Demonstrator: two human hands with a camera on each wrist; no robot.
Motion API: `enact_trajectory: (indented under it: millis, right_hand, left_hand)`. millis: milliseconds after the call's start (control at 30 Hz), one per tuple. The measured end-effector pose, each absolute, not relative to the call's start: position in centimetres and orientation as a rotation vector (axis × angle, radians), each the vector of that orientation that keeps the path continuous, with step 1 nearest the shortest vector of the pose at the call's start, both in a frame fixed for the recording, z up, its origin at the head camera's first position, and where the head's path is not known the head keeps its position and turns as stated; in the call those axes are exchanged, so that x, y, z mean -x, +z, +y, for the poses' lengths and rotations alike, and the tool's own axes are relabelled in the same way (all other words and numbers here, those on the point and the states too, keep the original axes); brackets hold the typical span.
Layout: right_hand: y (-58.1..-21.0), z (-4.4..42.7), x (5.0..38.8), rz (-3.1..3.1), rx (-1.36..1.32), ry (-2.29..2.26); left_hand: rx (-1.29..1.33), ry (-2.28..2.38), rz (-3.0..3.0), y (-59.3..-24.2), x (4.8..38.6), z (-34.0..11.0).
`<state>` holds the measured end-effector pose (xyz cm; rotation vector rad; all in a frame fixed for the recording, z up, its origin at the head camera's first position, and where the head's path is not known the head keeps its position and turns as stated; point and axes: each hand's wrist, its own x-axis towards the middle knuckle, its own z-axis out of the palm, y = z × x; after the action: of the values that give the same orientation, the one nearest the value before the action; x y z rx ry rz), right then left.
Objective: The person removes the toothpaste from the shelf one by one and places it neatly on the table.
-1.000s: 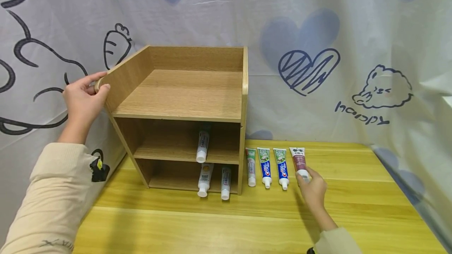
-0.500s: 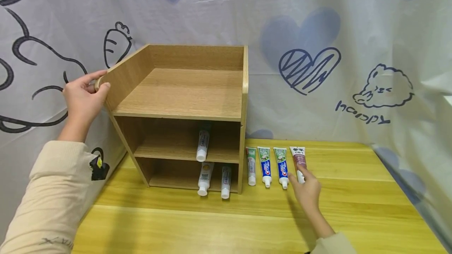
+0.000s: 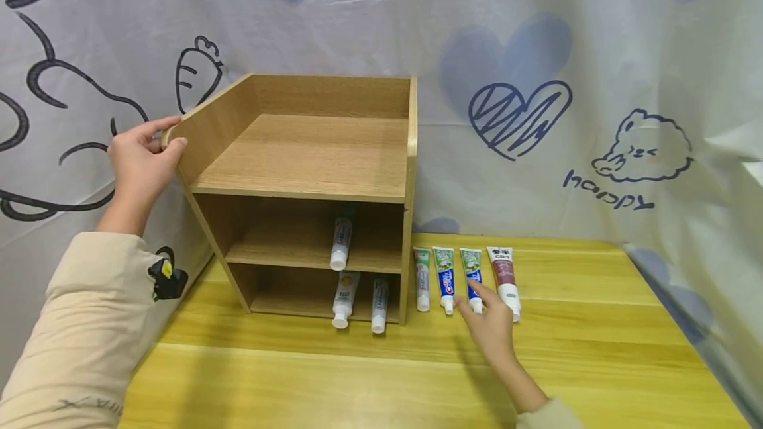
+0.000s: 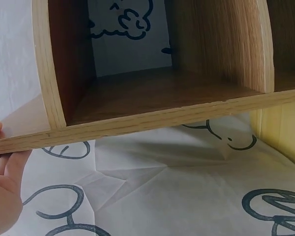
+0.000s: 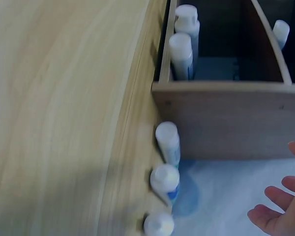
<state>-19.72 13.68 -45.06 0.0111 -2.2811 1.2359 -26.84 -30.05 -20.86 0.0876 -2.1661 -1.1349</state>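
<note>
At the left of the head view, the left hand (image 3: 140, 164) is curled round the upper front corner of a wooden shelf unit (image 3: 334, 157), thumb inside the side panel and fingers outside; the left wrist view shows this grip at its left edge. Right of the frame's centre, low down, the right hand (image 3: 491, 326) has its fingers parted over the cap end of a blue-and-green tube (image 3: 471, 262), which lies on the worktop (image 3: 298, 382); whether it touches the tube I cannot tell. In the right wrist view its fingers are loosely spread at the lower right, gripping nothing visible. To that tube's left lie a similar blue-and-green tube (image 3: 444, 277) and a green-topped tube (image 3: 422, 283) beside the unit; to its right is a maroon-and-white tube (image 3: 504, 273). The unit's middle compartment holds 1 white-capped tube (image 3: 342, 237), and its bottom compartment 2, an orange-marked tube (image 3: 345, 296) and a slimmer tube (image 3: 379, 303), caps jutting past the front edge.
</note>
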Motion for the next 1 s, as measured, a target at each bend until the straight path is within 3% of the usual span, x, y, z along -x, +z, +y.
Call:
enact_trajectory:
  millis: [1000]
  right_hand:
    - [-42.7,5.1,16.8,-2.123,-0.385,1.313]
  left_hand:
    - [-0.153,-1.008,-2.287,-20.7,26.5,-30.1]
